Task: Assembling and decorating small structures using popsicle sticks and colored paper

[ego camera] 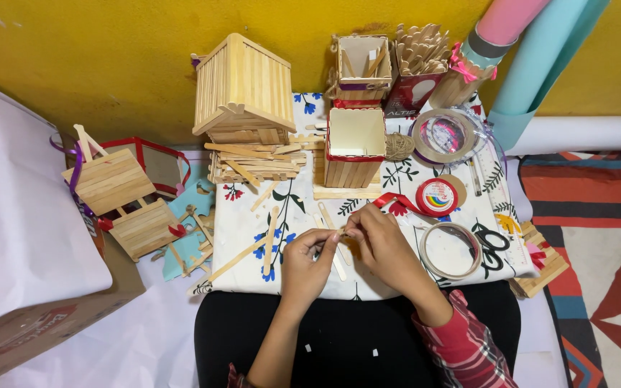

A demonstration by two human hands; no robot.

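Craft stick [338, 237] — a flat wooden strip — was held between both hands above the near edge of the floral cloth [468, 208], just in front of the person's lap. Its long axis ran roughly left to right, tilted slightly upward toward the right hand. The exact ends were partly hidden by the fingers.

Left hand [307, 262]: fingers were curled narrow, pinching the left portion of the stick. Right hand [384, 248]: fingers were closed on the right portion, thumb and forefinger meeting near the stick's middle. The two hands were nearly touching.

Surrounding items:
- Loose sticks [271, 241] lay on the cloth just left of the left hand, most pointing away from the person.
- A tape ring [449, 250] lay just right of the right hand, with black-handled scissors [494, 241] beside it.
- A red tape roll [437, 197] sat beyond the right hand.
- A square stick-walled box [354, 147] stood farther back, near a stick-built house [246, 90].
- Two flat stick panels [127, 201] lay well apart to the left — off the cloth.
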